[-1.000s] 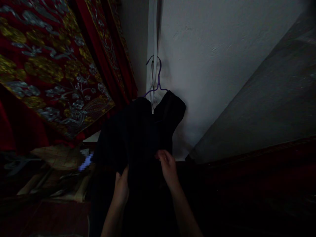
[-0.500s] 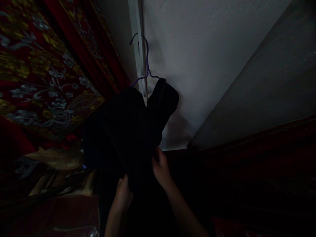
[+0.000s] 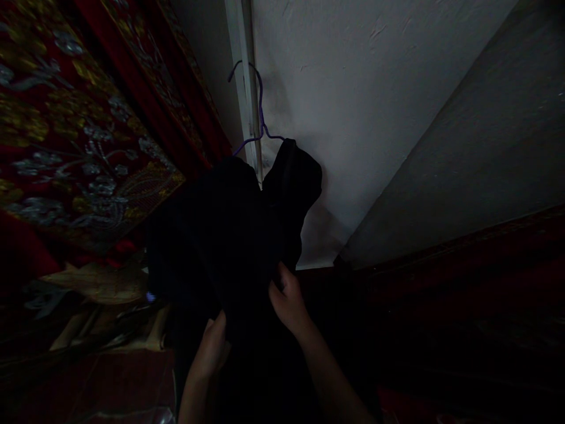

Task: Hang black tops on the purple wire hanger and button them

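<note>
A black garment (image 3: 229, 218) hangs by its shoulders on a purple clothes hanger (image 3: 261, 112), in front of a pale wall. My left hand (image 3: 212, 341) is closed on the garment's cloth at its lower left. Further right and a little higher, my right hand (image 3: 288, 300) pinches the cloth near the garment's right edge, with the thumb on top. Some fingertips of both hands are hidden in the dark fabric. The picture is very dark, so the garment's folds and its lower end cannot be made out.
Red cloth with gold and silver embroidery (image 3: 92, 135) hangs at the left. A narrow pale strip (image 3: 242, 35) runs down the wall (image 3: 353, 88) behind the hanger. A woven straw-coloured object (image 3: 103, 284) lies low at the left, above a reddish tiled floor (image 3: 128, 377).
Both hands have shifted slightly left, still gripping the cloth. The garment's right side now spreads a little wider against the wall. The hanger has barely moved.
</note>
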Available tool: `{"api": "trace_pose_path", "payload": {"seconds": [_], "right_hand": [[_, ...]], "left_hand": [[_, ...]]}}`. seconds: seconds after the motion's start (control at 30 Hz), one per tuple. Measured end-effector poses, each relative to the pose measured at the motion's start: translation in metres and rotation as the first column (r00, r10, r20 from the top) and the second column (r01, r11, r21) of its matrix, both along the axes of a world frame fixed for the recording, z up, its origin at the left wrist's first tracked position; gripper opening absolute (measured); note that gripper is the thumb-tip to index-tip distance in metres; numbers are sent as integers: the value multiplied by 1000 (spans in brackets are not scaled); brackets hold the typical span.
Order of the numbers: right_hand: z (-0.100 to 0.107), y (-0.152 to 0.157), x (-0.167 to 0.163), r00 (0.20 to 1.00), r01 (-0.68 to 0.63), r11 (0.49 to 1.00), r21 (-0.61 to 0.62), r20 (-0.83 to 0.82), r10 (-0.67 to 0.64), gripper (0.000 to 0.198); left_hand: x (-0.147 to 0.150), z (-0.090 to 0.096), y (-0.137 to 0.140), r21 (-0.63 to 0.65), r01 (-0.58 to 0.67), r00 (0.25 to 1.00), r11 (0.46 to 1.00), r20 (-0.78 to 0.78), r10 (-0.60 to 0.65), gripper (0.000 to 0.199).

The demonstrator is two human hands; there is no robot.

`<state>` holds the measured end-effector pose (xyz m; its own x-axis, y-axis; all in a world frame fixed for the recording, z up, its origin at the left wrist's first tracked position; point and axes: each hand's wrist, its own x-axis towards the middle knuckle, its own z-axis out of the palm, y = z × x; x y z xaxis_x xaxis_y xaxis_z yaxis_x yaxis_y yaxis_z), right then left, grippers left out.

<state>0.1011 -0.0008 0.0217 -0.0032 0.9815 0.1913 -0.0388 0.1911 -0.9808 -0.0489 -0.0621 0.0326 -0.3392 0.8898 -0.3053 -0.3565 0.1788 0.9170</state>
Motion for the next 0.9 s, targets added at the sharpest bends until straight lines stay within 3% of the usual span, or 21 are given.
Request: {"api": "trace_pose_path", "payload": {"seconds": [0.07, 0.17, 0.23, 0.3, 0.4, 0.53, 0.7, 0.9], "right_hand": [[3, 2, 4, 997, -36, 997, -64, -68, 31, 10], [8, 7, 11, 989, -97, 981, -167, -127, 76, 19], [10, 9, 14, 985, -116, 969, -220, -151, 84, 25], [12, 9, 14, 978, -144, 953, -266, -187, 95, 29], [15, 6, 9, 962, -200, 929, -311, -241, 126, 30], [19, 1, 4, 947, -225, 920, -321, -295, 129, 30], [19, 0, 5, 942, -154, 942, -298, -331, 49, 31], [28, 7, 2, 918, -29, 955, -296, -387, -92, 33]], "left_hand": [[-6, -2, 9, 49, -141, 985, 989, -94, 145, 41], [-12, -6, 21, 216, -338, 894, 916, -230, 384, 57], [-9, -10, 25, 370, -372, 797, 851, -343, 497, 72], [0, -15, 25, 514, -294, 671, 806, -489, 557, 77], [17, -24, 27, 547, -71, 572, 834, -663, 483, 62], [33, -33, 41, 478, 244, 652, 844, -725, 223, 33], [40, -26, 54, 456, 293, 718, 840, -685, 121, 7], [46, -23, 54, 429, 312, 713, 848, -695, 89, 9]]}}
